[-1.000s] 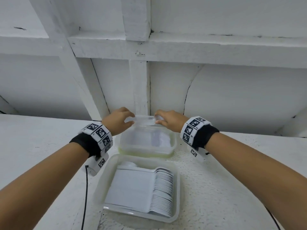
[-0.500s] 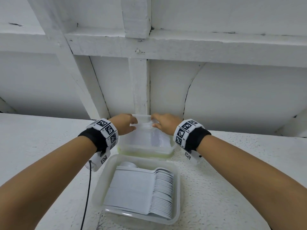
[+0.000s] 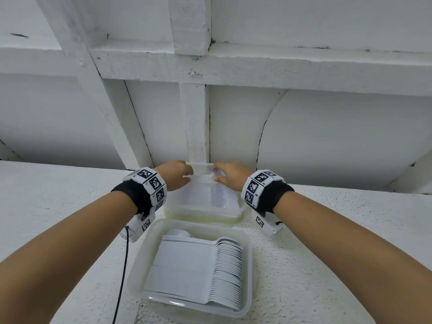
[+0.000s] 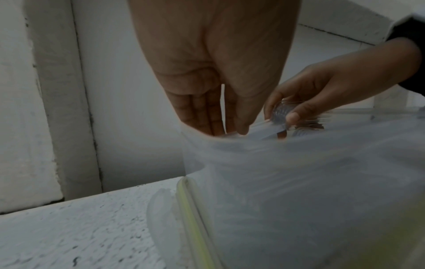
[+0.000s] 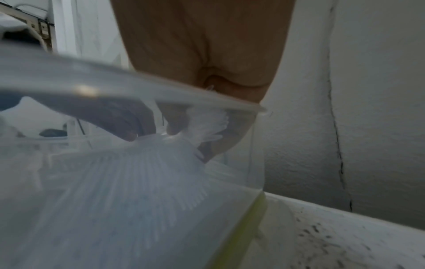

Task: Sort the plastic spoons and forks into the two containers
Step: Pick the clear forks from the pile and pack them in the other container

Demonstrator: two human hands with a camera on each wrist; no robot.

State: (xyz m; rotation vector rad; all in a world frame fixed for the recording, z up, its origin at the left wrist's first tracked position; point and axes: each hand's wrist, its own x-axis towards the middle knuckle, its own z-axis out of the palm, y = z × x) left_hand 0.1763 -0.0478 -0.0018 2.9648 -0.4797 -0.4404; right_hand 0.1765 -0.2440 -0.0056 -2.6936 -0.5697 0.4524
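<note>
The table (image 3: pixel 327 242) is white with fine dark speckling; the wall (image 3: pixel 327 141) behind it is plain white with thin dark cracks. The nearer container (image 3: pixel 142 265) is translucent clear and holds white spoons (image 3: pixel 228 272); the container behind it (image 3: pixel 205 215) is clear with a yellow-green band at its base. Both wristbands (image 3: pixel 152 183) are black, carrying white blocks printed with black square-code patterns, and a black cable (image 3: pixel 122 277) runs left of the nearer container.

Both containers (image 3: pixel 245 272) (image 3: pixel 205 212) are translucent, smooth plastic. The spoons (image 3: pixel 228 272) are white matt plastic. The table (image 3: pixel 327 253) is rough, speckled white; the wall (image 3: pixel 327 136) painted, cracked.
</note>
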